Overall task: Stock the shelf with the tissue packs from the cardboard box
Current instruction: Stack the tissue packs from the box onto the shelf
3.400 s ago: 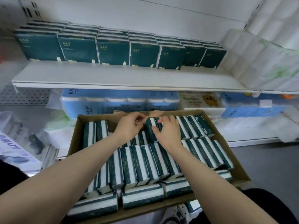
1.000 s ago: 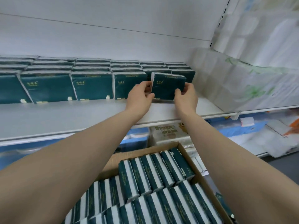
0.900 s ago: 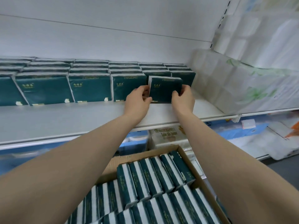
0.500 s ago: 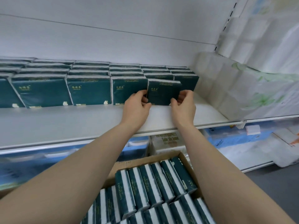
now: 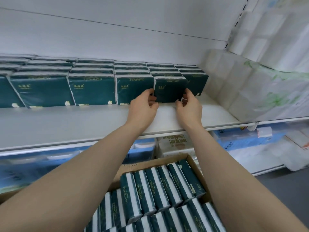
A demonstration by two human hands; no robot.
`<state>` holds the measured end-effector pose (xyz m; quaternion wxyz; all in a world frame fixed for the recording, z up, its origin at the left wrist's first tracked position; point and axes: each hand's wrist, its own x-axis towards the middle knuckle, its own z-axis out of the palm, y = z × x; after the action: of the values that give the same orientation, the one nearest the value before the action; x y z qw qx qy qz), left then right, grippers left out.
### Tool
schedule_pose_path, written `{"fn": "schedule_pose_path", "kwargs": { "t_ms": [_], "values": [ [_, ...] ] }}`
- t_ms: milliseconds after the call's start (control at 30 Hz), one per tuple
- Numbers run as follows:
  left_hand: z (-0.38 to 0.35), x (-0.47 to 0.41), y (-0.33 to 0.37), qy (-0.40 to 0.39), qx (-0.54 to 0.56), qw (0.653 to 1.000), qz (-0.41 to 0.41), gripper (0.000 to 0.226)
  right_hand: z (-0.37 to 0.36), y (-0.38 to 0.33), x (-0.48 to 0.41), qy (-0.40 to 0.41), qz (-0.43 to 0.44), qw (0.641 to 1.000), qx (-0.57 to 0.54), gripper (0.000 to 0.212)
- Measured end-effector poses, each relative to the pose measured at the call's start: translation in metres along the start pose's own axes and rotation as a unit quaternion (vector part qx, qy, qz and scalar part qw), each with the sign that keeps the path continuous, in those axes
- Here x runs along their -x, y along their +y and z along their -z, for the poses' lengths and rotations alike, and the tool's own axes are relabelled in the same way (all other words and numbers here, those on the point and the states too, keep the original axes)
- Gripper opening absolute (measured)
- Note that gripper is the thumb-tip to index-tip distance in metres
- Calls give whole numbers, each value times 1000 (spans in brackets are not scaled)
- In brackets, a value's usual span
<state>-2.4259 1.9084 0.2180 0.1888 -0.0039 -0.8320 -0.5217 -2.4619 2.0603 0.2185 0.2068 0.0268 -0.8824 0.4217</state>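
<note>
Head view, change: the tissue pack [image 5: 169, 89] is sitting lower and squarer than a second ago, its base now meeting the shelf [image 5: 83, 121] instead of hanging tilted above it.
Meaning for the task: this pack is filling a slot in the front row [image 5: 92, 91]. Judging by the cardboard box [image 5: 150, 164] at 6 o'clock, many boxed packs [image 5: 158, 186] are still waiting.
Left hand [image 5: 143, 108]: pinching the pack's lower left edge, at its 8 o'clock.
Right hand [image 5: 189, 108]: pinching the lower right corner, at its 4 o'clock.
Pack location: standing on the shelf, touching its neighbour at 9 o'clock and overlapping the one at 3 o'clock.
Facing: the broad green face is pointing at the camera, with the white top edge pointing up.
Long axis: apparently running 9 to 3 o'clock along the row.
</note>
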Motion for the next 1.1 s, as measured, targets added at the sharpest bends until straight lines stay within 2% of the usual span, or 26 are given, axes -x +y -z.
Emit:
{"fn": "schedule_pose_path", "kwargs": {
  "t_ms": [133,233,533,600,733,900,1033,1100],
  "values": [
    [2,2,3,3,21,1000,17,42,4,-3,2,16,-34,999,-37,58],
    [6,7,7,0,24,1000,10,36,13,-6,12,27,-41,996,-75,58],
    [28,62,23,22,38,996,-72,26,37,-7,97,81,66,994,-43,40],
    [39,83,22,24,25,996,-86,24,37,-11,119,64,74,995,-32,35],
    [60,127,9,11,-5,996,-85,21,29,-15,167,-25,98,995,-19,25],
    [76,175,-36,-76,-57,995,15,18,4,-15,218,-125,92,985,80,9],
    [77,199,-77,-161,-111,971,138,29,-15,-12,248,-212,37,956,199,30],
    [75,206,-88,-185,-102,960,182,37,-19,-12,256,-236,16,944,231,39]
  ]
}}
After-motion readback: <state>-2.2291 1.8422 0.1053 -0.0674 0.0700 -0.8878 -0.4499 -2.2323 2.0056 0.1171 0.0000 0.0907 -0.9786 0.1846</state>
